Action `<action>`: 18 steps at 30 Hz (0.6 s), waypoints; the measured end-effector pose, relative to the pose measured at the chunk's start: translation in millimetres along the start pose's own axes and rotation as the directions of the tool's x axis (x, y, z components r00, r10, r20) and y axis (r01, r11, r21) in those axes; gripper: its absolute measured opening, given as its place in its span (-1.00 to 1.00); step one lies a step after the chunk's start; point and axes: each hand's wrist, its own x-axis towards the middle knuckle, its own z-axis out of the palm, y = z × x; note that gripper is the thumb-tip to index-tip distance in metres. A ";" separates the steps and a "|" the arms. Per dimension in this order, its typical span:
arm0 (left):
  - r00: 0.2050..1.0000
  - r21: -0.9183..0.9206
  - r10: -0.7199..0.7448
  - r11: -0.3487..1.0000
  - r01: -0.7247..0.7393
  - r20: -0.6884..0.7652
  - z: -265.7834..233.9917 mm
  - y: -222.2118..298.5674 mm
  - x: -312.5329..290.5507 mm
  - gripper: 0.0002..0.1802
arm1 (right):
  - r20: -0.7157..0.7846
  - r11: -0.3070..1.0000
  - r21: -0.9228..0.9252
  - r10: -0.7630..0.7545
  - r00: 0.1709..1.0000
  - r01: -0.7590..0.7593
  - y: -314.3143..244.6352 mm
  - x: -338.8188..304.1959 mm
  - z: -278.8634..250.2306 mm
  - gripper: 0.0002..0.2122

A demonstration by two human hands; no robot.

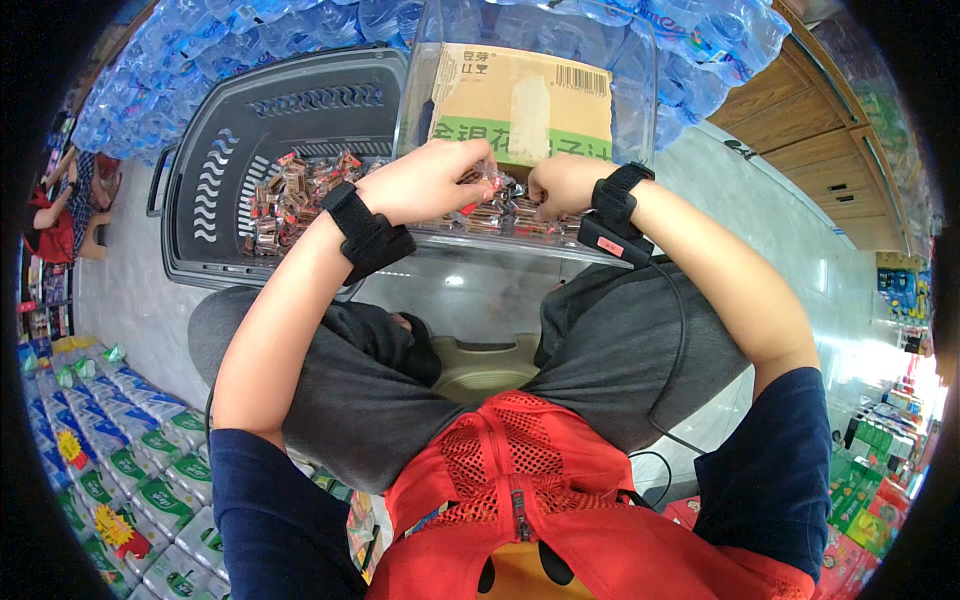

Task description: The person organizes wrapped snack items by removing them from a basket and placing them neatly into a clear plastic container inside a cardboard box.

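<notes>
My left hand (pixel 432 184) reaches over the front of a clear plastic bin (pixel 440 236), its thumb and forefinger closed on a small clear-and-red wrapped packet (pixel 479 190). Beside it, my right hand (pixel 566 186) is in the same bin, its fingers bent down and pressed together among small brown wrapped packets (pixel 505 216); its fingertips are partly hidden, and what they hold cannot be made out. A cardboard box (pixel 490 85) with a green band sits in the bin just beyond both hands. To the left, a grey plastic basket (pixel 190 240) holds many similar packets (pixel 290 195).
Blue-wrapped packs of bottles (pixel 290 35) are stacked behind the containers. A beige stool (pixel 485 368) shows between my knees. Wooden cabinets (pixel 800 110) stand at the right, and wrapped packs (pixel 150 480) cover the lower left. Another person (pixel 55 215) is at the far left.
</notes>
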 end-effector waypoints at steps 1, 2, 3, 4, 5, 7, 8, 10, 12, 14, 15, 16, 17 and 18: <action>1.000 0.000 0.001 1.000 -0.001 0.002 0.8 1.1 1.6 -0.76 | 0.023 1.000 0.024 0.008 1.000 -0.009 0.5 1.1 2.2 -0.63; 1.000 0.008 -0.010 1.000 0.010 0.009 1.4 2.6 3.1 -0.76 | 0.023 1.000 0.026 0.009 1.000 -0.010 4.3 4.1 6.8 -0.63; 1.000 0.016 -0.019 1.000 0.018 0.017 1.8 4.2 4.7 -0.76 | -0.038 0.998 -0.001 -0.058 0.998 0.058 6.8 5.1 10.0 -0.65; 1.000 0.016 -0.016 1.000 0.015 0.020 2.7 5.1 5.8 -0.76 | -0.097 0.992 -0.031 -0.125 0.987 0.122 9.9 5.6 12.4 -0.66; 1.000 -0.002 -0.011 1.000 0.011 0.028 3.9 6.0 6.7 -0.76 | -0.079 0.994 -0.068 -0.087 0.993 0.082 11.5 8.3 14.7 -0.66; 0.999 -0.017 -0.013 1.000 0.013 0.042 4.4 6.2 5.4 -0.76 | -0.046 0.994 -0.103 -0.031 0.998 0.026 0.1 8.4 9.0 -0.67; 0.999 -0.023 -0.017 1.000 0.018 0.045 4.1 6.1 4.6 -0.76 | -0.053 0.990 -0.135 -0.035 0.998 0.027 -1.7 10.8 9.4 -0.67; 0.998 -0.030 -0.015 0.999 0.016 0.055 4.0 8.3 5.1 -0.76 | -0.042 0.991 -0.133 0.020 0.999 -0.025 -7.9 7.8 4.8 -0.65; 0.997 -0.045 -0.029 0.998 0.032 0.065 2.3 11.9 5.3 -0.77 | -0.018 0.990 -0.137 0.022 1.000 -0.024 -9.0 7.0 2.0 -0.65; 0.998 -0.039 -0.023 0.999 0.026 0.065 3.1 11.7 6.6 -0.77 | -0.018 0.986 -0.163 0.042 0.999 -0.045 -12.8 7.3 0.9 -0.64; 0.998 -0.033 -0.020 0.999 0.022 0.061 3.0 11.2 6.2 -0.77 | -0.028 0.977 -0.209 0.038 0.999 -0.043 -14.7 8.3 0.9 -0.63; 0.998 -0.030 -0.022 0.999 0.024 0.064 3.5 9.9 6.0 -0.77 | -0.037 0.966 -0.254 0.034 0.999 -0.042 -15.6 8.9 0.9 -0.62; 0.999 -0.035 -0.013 0.999 0.015 0.044 4.4 8.2 5.9 -0.77 | -0.038 0.967 -0.250 0.033 0.999 -0.041 -15.4 9.1 0.6 -0.62; 1.000 -0.040 -0.006 0.999 0.006 0.024 4.8 6.8 5.5 -0.76 | -0.041 0.970 -0.241 0.010 0.999 -0.019 -14.8 9.5 0.2 -0.61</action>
